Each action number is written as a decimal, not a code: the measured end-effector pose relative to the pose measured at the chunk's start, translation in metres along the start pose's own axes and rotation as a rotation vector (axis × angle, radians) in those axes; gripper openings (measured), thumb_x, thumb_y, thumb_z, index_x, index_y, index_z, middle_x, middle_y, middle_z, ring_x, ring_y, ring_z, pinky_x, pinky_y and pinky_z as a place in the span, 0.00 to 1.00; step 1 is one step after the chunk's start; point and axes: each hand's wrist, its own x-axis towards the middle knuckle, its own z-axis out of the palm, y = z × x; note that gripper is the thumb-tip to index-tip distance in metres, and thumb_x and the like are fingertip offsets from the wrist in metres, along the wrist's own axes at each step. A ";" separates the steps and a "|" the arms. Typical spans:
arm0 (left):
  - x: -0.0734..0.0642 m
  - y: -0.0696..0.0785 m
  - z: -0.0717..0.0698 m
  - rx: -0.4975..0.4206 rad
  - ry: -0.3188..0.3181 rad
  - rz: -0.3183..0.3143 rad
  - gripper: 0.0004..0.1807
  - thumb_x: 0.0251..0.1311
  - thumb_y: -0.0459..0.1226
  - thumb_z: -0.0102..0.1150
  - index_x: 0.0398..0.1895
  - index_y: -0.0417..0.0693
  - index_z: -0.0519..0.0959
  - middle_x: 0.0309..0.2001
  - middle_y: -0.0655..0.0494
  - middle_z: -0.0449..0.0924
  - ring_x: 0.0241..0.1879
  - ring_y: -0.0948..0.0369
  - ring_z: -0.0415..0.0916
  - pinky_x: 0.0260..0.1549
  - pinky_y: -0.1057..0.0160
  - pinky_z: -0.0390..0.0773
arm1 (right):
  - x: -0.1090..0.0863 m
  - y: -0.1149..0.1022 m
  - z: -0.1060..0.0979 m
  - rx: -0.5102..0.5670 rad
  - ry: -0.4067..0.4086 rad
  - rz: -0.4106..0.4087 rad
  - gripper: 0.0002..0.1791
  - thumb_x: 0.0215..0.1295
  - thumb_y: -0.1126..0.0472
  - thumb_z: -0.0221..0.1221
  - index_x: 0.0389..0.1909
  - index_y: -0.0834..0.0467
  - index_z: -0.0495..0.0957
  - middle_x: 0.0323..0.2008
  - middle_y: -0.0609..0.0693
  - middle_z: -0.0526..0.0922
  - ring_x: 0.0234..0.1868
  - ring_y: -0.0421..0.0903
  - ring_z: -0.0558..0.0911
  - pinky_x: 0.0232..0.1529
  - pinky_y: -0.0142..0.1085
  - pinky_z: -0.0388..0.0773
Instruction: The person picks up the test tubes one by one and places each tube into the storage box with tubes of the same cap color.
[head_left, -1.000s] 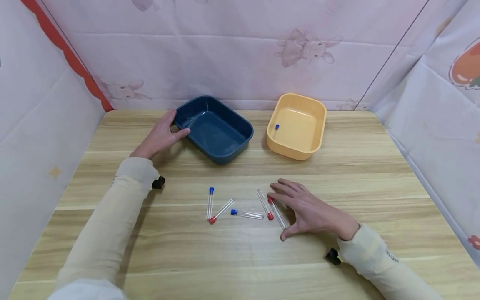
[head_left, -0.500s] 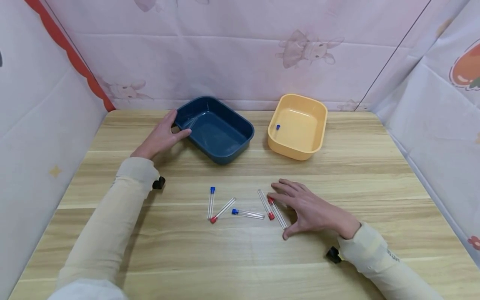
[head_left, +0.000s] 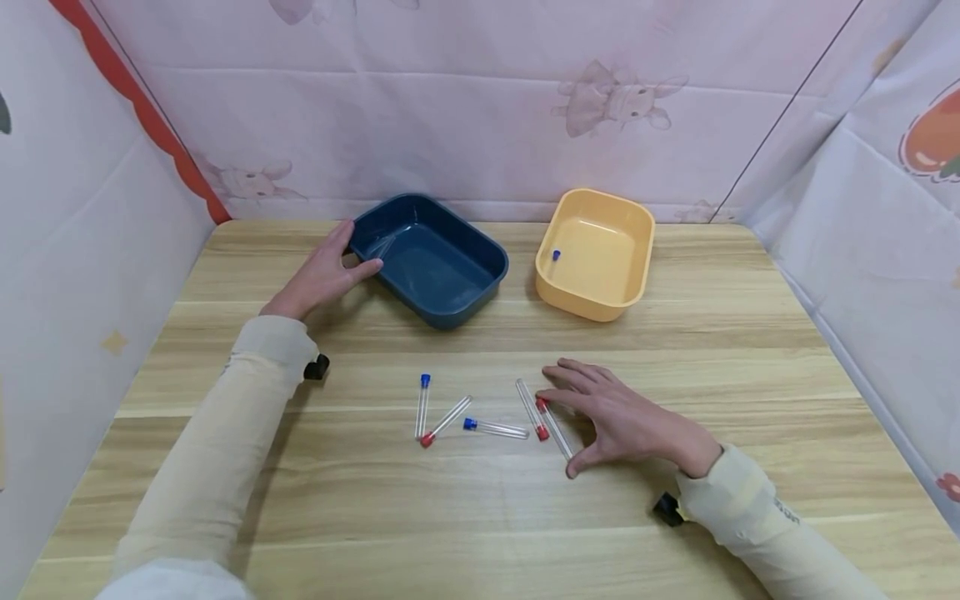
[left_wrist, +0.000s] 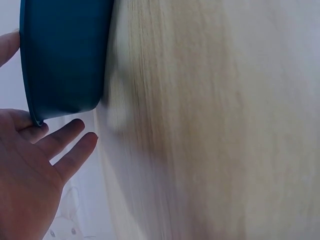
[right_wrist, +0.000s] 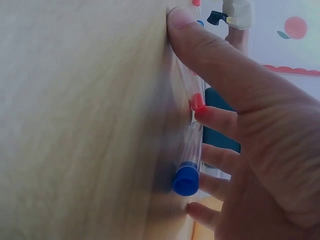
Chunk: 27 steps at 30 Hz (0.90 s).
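– Pale wood, streaked with darker grain, is covering the table [head_left: 465,533]. What is the head view showing?

– Glossy, round-cornered plastic: a navy bin [head_left: 442,271] is sitting at ten o'clock, a yellow bin [head_left: 603,267] at two. The left hand [head_left: 321,271] is pinching the navy bin's rim.

– And the right hand [head_left: 618,421]?

– Near five o'clock, its thumb and index finger are pinching a red-capped tube [head_left: 557,431] end to end. Slim, clear and straight, it is lying on the wood, cap pointing toward eleven.

– Left wrist view?

– Smooth navy wall is curving up to a thin lip. Thumb and forefinger are touching that lip; two more fingers are pointing toward two o'clock, below the corner.

– Right wrist view?

– A blue-capped tube [right_wrist: 186,180] is lying by the fingers, its round cap facing the camera. Toward twelve from it, the red cap is touching the index fingertip. How hard the thumb is squeezing, I cannot tell.
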 end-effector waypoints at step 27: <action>-0.022 -0.008 0.004 0.059 0.042 0.014 0.60 0.68 0.70 0.46 0.84 0.42 0.32 0.84 0.48 0.25 0.81 0.42 0.33 0.75 0.35 0.42 | -0.009 0.007 -0.007 0.211 0.142 0.028 0.57 0.50 0.37 0.77 0.76 0.60 0.65 0.78 0.58 0.60 0.77 0.59 0.59 0.73 0.62 0.59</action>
